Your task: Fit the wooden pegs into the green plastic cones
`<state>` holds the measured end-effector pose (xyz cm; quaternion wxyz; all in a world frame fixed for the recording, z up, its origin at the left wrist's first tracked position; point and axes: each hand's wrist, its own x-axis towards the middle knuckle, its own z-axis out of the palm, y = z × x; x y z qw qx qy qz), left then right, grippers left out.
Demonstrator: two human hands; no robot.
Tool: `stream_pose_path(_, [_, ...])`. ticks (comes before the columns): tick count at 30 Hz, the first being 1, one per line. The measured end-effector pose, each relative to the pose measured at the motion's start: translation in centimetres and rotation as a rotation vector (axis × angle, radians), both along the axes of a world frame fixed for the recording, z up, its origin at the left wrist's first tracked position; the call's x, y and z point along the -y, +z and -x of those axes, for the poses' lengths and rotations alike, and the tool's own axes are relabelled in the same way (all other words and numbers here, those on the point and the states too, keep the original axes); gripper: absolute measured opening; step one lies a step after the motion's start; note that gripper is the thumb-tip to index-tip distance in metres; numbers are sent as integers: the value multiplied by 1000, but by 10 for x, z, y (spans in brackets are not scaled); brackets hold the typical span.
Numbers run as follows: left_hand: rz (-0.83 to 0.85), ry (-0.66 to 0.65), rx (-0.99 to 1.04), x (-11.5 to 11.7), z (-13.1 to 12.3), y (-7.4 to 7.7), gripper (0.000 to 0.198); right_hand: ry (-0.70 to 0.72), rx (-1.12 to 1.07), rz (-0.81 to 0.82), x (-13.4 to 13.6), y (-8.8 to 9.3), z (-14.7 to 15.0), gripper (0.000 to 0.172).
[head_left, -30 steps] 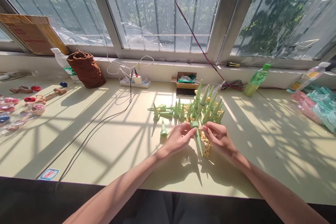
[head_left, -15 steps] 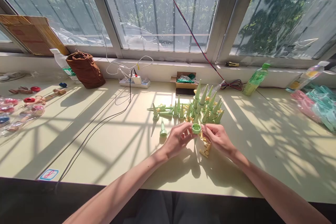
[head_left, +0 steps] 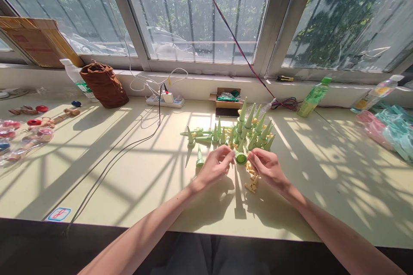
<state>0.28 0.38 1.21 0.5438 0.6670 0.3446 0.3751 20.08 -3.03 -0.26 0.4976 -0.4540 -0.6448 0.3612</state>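
My left hand (head_left: 214, 166) and my right hand (head_left: 266, 166) meet over the table, both pinched on one pale green cone-shaped spike (head_left: 240, 156). Its open round end faces me and its tip points away. Just behind the hands stands a cluster of green spikes (head_left: 253, 126), tips up, with a few more spikes (head_left: 206, 137) standing or lying to the left. Small yellow parts (head_left: 252, 180) lie in a heap under my right hand.
A power strip (head_left: 164, 101) with cables, a brown bag (head_left: 103, 85), a small cardboard box (head_left: 229, 98) and a green bottle (head_left: 311, 96) line the back by the window. Wooden toys (head_left: 29, 124) lie far left; pink and teal bags (head_left: 392, 131) far right.
The spike hung tip down between my hands a second ago. It has been turned up so its open end faces me, and lifted slightly toward the cluster.
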Motion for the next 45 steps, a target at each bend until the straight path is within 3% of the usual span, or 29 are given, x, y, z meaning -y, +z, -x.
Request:
stream_pose_path(5, [223,-198,6,-2,3,2,58,32,90,-62,2,5,0,40])
stream_pose_path(14, [202,-224,27,2,6,1,45,64,86,-38,4,8,3,40])
stream_pose_path(22, [-152,-60,-166,3,5,-3,32,28,162,-13,2,8,3,47])
stream_pose_path(27, [-477,-99,-186,2,9,-6,24,28,178,-3,3,11,4,49])
stream_pose_path(30, [-660,-55,-218,0,8,-10,23,39,165,29,2,10,4,50])
stream_pose_path(33, [-718,19,-229,0,6,-11,22,21,112,29,1,7,4,49])
stream_pose_path(37, [-599,70,-198,2,4,-8,24,-34,70,15,-2,2,4,47])
stream_pose_path(41, [-335,116,-159,3,3,-1,28,-58,40,16,-3,-1,0,42])
stream_pose_path(45, [13,-53,-81,2,2,3,44,-42,58,-32,-2,1,-2,40])
